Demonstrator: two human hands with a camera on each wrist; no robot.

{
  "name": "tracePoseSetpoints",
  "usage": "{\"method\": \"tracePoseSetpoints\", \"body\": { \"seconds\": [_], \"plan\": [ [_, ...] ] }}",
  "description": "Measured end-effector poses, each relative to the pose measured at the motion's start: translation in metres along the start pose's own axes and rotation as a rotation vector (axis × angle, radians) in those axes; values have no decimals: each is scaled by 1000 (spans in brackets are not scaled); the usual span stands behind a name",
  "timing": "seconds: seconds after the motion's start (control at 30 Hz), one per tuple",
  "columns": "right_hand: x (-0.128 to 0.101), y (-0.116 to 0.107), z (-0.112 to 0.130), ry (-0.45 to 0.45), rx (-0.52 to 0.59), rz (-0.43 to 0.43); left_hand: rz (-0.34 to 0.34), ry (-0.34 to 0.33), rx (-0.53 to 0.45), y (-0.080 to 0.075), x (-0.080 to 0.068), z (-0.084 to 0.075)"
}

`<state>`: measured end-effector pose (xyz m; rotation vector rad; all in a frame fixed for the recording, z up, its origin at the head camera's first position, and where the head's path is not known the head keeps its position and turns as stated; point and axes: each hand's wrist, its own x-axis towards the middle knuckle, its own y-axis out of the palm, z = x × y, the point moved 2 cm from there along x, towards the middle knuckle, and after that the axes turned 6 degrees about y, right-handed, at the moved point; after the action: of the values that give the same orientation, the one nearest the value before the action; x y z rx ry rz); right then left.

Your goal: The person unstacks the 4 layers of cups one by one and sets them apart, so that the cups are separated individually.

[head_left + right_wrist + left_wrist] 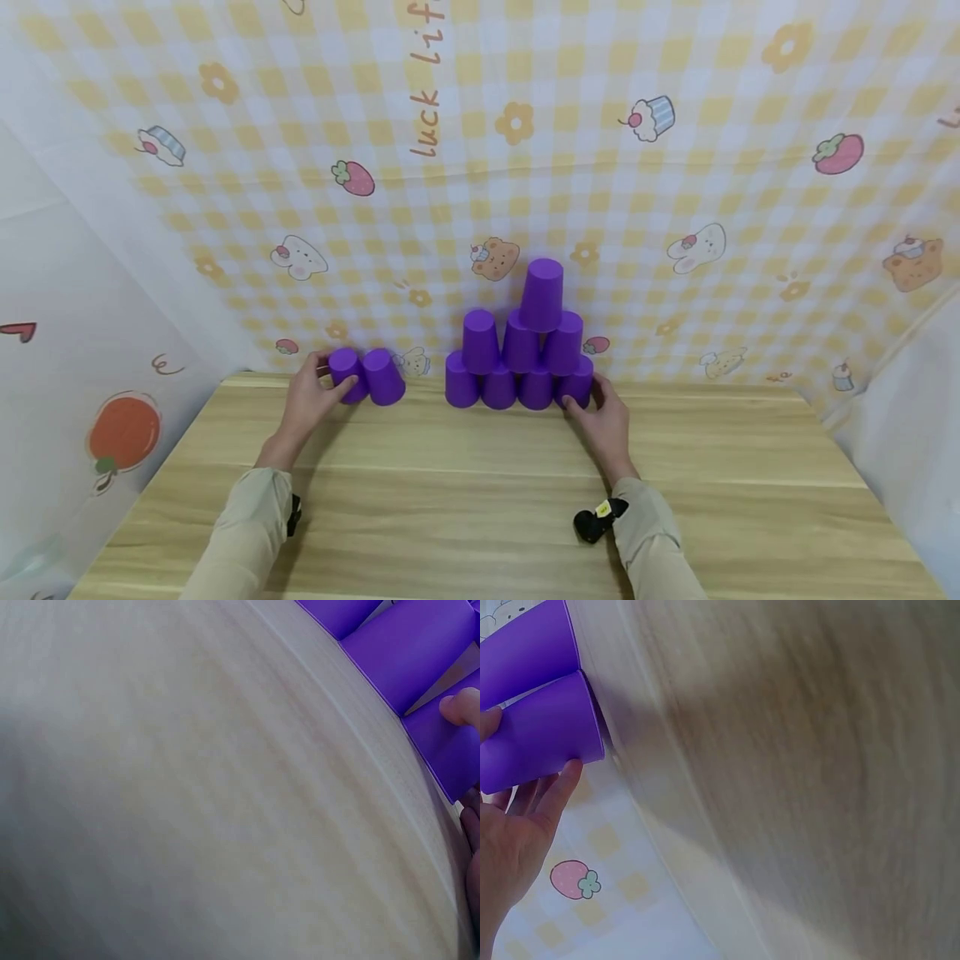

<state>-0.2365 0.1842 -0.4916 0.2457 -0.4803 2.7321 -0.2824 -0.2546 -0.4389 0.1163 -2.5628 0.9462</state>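
Purple cups stand upside down near the back of the table. My left hand (pixel 306 402) grips the far-left cup (pixel 345 371), thumb on its front and fingers round its outer side. Another cup (pixel 385 379) stands right beside it, tilted a little in the head view. To the right rises a stack: several cups in the bottom row, three in the middle row and a single cup (pixel 542 293) on top, right of centre. My right hand (pixel 606 423) holds the bottom row's right-end cup (pixel 574 387), thumb in front; its other fingers are partly hidden behind.
The wooden table (pixel 450 492) ends at a yellow-and-white checked cloth (pixel 420 217) hanging close behind the cups. White cloth (pixel 67 250) hangs at the left side. A black wrist camera (pixel 596 522) sits at the right cuff.
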Motion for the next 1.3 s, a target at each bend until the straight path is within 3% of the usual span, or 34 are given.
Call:
{"method": "tracePoseSetpoints", "body": {
  "seconds": [0.3, 1.3],
  "plan": [
    [0, 1, 0, 1, -2, -12, -12, -1, -45, 4, -2, 5],
    [0, -1, 1, -23, 3, -11, 6, 3, 24, 5, -2, 12]
  ]
}}
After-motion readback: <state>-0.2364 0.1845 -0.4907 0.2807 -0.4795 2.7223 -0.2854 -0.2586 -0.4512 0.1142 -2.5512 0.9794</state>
